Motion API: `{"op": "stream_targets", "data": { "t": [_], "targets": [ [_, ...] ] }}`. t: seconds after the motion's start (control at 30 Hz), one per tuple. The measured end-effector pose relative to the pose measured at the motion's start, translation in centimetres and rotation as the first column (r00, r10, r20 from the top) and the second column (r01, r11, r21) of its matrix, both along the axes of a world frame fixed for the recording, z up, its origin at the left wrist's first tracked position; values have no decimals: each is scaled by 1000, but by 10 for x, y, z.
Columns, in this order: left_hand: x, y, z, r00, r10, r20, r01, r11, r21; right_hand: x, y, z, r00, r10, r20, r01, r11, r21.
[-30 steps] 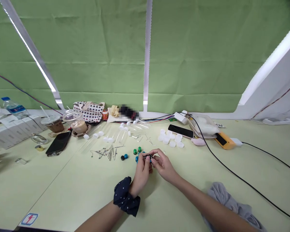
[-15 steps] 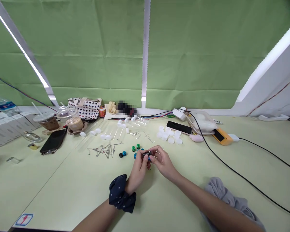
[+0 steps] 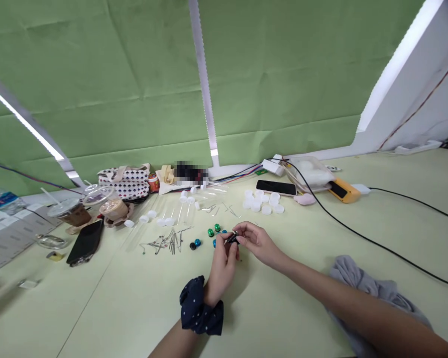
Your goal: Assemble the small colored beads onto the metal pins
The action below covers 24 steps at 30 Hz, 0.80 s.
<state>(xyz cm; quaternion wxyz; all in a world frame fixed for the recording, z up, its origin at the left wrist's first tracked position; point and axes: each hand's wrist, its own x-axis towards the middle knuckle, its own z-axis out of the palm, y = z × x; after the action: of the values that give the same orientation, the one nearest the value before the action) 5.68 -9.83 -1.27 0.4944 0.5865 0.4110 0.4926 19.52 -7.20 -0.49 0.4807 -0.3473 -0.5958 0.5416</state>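
Note:
My left hand [image 3: 224,261] is closed in a pinch round a small black piece [image 3: 233,238], too small to identify. From the other side, the thumb and fingertips of my right hand [image 3: 261,244] close on the same piece, partly covering it. Just beyond my fingers lie green balls [image 3: 210,232] and blue ones, some partly hidden by my left hand. A black ball [image 3: 192,246] and a blue ball [image 3: 197,242] sit together to the left. Further left is a loose pile of thin bent metal rods [image 3: 171,241].
White round caps [image 3: 263,201] lie in a cluster behind my right hand, near a phone [image 3: 276,187]. Clear capped tubes [image 3: 186,214] are at the back. Left stand drink cups [image 3: 72,214] and a dark phone [image 3: 85,242]. A black cable [image 3: 336,226] crosses the right side.
My view has tilted and shifted, so the table appears rotated. Both hands stay together at the black piece, with small changes in finger position.

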Motion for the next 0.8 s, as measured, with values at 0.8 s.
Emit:
{"op": "stream_targets", "data": {
  "t": [0.8],
  "targets": [
    [0, 8, -1, 994, 15, 109, -12, 1000, -25, 7, 3, 4, 995, 102, 13, -101, 994, -35]
  ]
}}
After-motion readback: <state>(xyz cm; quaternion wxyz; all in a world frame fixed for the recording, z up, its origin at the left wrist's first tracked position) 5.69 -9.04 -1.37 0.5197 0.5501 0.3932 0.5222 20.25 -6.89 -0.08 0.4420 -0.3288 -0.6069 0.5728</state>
